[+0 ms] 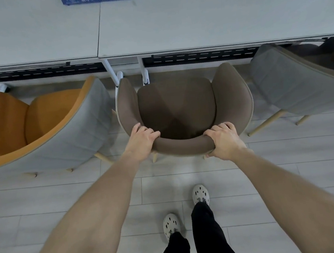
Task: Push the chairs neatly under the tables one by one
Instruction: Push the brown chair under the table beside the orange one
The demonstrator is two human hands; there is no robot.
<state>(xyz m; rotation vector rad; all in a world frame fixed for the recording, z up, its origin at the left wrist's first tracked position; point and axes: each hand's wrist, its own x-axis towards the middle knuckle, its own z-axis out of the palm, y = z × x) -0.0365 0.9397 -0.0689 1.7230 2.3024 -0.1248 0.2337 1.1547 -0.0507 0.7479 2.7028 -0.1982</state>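
Pale grey plank flooring [67, 197] runs up to two light grey worktops [192, 22] set edge to edge, their seam just left of centre, with white metal legs [114, 74] beneath the near edge. A brown upholstered tub chair [177, 107] stands at that near edge, its open front and arm tips turned toward the worktop and its curved back toward the person; the seat is still fully out on the floor, short of the edge. The long axis of the chair is seen running straight at the worktop. The left hand [142, 142] and the right hand [223, 139] are each closed over the top rim of the backrest, fingers inside, in a firm grip. An orange-lined grey shell chair [45, 125] stands close on the left, angled, and a grey shell chair [292, 85] close on the right, partly under the worktop, so only narrow gaps are left at either side. Open floor lies behind, where white perforated clogs [200, 194] are planted.
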